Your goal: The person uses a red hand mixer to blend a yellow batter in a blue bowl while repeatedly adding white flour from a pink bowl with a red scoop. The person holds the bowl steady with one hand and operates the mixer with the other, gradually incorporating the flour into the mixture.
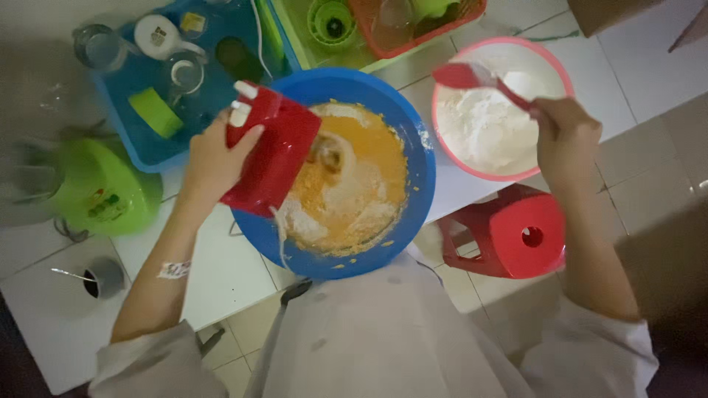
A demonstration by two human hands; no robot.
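White chef's clothing (383, 339) filled the bottom of the view, and just beyond it the big blue bowl (413, 147) sat on the white table (221, 273), holding yellow batter (369, 184) with pale flour streaked over it. Curled tight round the red hand mixer (269, 158), the left hand (214, 162) kept the beaters down in the batter. Closed on the handle of a red spatula (472, 77), the right hand (564, 136) held its blade over the flour (479, 125) in the pink-rimmed bowl (562, 70), just beside the blue one. Doing this well probably meant adding flour in small amounts, keeping the beaters submerged so nothing sprayed. A red stool (516, 236) stood below.
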